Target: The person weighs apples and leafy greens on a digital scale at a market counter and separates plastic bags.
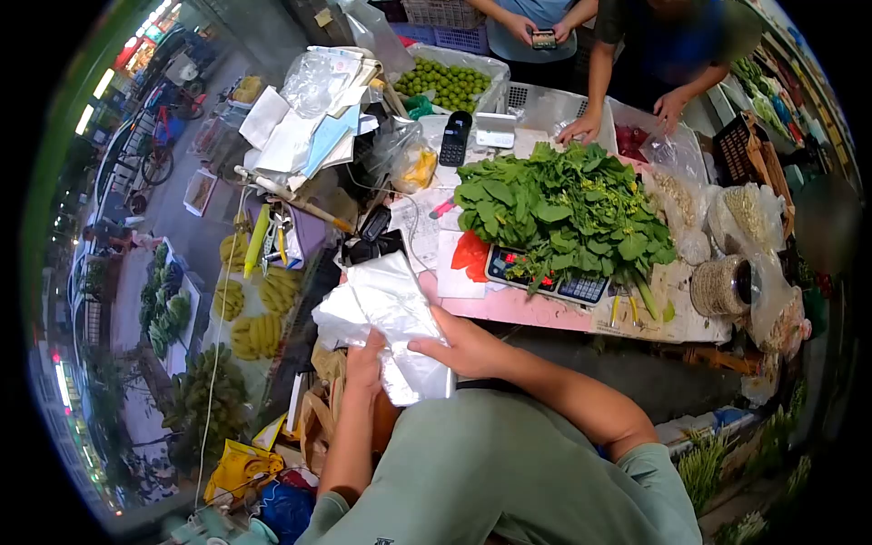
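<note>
Both my hands hold a stack of thin white plastic bags in front of my body. My left hand grips its lower left side, and my right hand clasps the right edge with the thumb on top. Beyond the stack, a large pile of leafy greens lies over a scale on the table. A red plastic piece sits at the scale's left end. Yellow-handled scissors or pliers lie near the front edge, beside some stems.
Papers are heaped at the upper left. A card terminal stands near a crate of green fruit. Two people stand across the table, one with a hand by the greens. Bananas lie left; bagged goods are right.
</note>
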The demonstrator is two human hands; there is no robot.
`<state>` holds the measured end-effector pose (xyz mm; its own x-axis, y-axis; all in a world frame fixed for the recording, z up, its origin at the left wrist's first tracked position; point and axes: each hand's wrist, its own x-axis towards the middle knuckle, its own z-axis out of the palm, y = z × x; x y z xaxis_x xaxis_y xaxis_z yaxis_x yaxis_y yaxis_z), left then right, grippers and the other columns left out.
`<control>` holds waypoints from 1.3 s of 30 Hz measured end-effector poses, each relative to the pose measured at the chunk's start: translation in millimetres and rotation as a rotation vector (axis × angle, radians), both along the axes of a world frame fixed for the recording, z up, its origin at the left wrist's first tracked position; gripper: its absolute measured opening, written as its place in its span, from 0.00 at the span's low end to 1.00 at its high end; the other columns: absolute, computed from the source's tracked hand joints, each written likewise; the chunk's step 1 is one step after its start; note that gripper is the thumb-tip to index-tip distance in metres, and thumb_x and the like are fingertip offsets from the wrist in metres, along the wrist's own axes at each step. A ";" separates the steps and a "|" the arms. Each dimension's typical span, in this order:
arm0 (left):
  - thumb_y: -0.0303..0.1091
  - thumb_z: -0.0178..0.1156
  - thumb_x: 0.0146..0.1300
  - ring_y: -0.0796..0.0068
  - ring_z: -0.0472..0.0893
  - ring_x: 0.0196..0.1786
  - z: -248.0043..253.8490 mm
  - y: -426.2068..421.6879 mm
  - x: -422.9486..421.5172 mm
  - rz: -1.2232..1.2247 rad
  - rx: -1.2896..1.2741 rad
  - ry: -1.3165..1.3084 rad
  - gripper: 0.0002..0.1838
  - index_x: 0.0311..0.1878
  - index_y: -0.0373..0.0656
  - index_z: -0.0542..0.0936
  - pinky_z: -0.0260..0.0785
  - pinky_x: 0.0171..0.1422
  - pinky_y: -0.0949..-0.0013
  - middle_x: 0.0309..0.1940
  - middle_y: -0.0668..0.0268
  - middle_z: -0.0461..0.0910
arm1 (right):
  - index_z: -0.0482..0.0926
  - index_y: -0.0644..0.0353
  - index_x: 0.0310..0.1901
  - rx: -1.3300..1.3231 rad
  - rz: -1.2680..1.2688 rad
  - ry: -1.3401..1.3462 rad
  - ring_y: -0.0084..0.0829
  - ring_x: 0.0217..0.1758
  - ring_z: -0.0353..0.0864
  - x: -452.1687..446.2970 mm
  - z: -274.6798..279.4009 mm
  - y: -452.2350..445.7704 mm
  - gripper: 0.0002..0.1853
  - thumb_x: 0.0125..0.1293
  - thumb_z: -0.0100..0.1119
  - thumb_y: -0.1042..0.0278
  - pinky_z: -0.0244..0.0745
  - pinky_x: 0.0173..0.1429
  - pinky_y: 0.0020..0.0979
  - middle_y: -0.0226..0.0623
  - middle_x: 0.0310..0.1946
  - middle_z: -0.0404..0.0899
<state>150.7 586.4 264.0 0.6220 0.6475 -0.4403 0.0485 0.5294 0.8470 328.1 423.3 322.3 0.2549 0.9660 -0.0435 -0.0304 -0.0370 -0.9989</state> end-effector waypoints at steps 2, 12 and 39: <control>0.47 0.69 0.69 0.60 0.81 0.60 7.5 -5.1 5.0 -0.035 -0.012 -0.023 0.35 0.71 0.36 0.68 0.76 0.65 0.55 0.61 0.56 0.79 | 0.64 0.69 0.69 0.085 -0.047 0.033 0.46 0.58 0.83 -2.8 -7.0 0.3 0.32 0.75 0.63 0.56 0.75 0.62 0.41 0.56 0.55 0.81; 0.27 0.71 0.63 0.67 0.78 0.60 25.4 -15.9 18.7 -0.043 0.106 -0.073 0.31 0.68 0.33 0.71 0.71 0.67 0.62 0.59 0.60 0.78 | 0.52 0.69 0.77 -0.230 0.008 -0.037 0.47 0.69 0.76 3.5 -2.7 -0.8 0.47 0.70 0.69 0.52 0.72 0.69 0.40 0.60 0.67 0.72; 0.26 0.73 0.61 0.73 0.82 0.49 -0.8 16.8 51.3 -0.129 0.350 0.062 0.19 0.55 0.33 0.81 0.75 0.56 0.67 0.48 0.62 0.85 | 0.61 0.61 0.77 -0.276 -0.021 -0.227 0.51 0.67 0.77 32.4 -28.0 19.5 0.41 0.63 0.67 0.68 0.71 0.70 0.41 0.56 0.65 0.75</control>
